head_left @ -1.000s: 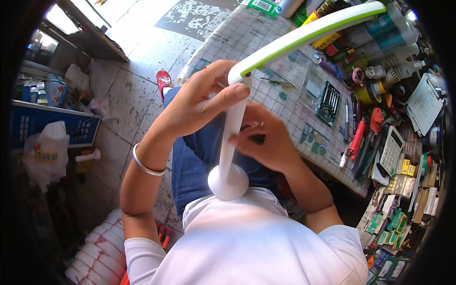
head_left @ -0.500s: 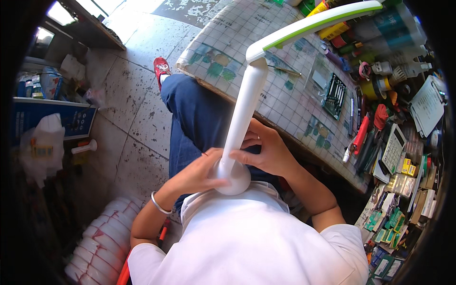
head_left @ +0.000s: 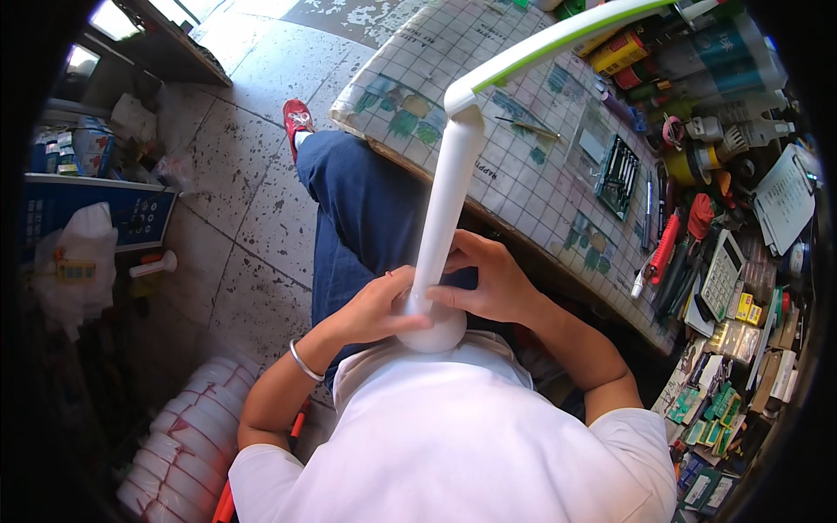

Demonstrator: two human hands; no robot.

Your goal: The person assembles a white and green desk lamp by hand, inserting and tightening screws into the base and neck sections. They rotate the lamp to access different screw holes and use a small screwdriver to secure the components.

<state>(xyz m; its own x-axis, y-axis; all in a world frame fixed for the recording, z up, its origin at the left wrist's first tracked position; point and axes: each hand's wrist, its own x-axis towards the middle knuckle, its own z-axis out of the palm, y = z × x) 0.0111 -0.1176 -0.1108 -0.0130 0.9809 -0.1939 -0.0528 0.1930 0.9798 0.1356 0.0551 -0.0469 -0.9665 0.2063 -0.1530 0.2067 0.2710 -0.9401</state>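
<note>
A white desk lamp point(head_left: 446, 192) stands upright against my lap, its round base point(head_left: 438, 337) close to my shirt. At the top its hinged head point(head_left: 558, 45), white with a green edge, slants up to the right over the table. From the left, my left hand point(head_left: 381, 307) is closed on the base, thumb across the front and fingers partly hidden behind. My right hand point(head_left: 490, 277) grips around the bottom of the stem, with the thumb on the near side and fingertips out of sight behind it.
Ahead to the right is a table point(head_left: 514, 187) with a checked cover. A screwdriver bit set point(head_left: 618, 177), red cutter point(head_left: 664, 248), calculator point(head_left: 724, 275) and several bottles crowd its right side. Bundled white packs point(head_left: 187, 436) stand at lower left, near a blue box point(head_left: 96, 213).
The lamp has tilted slightly left, and its head has swung a little upward. My left hand has risen a little on the base; both hands stay on the lamp.
</note>
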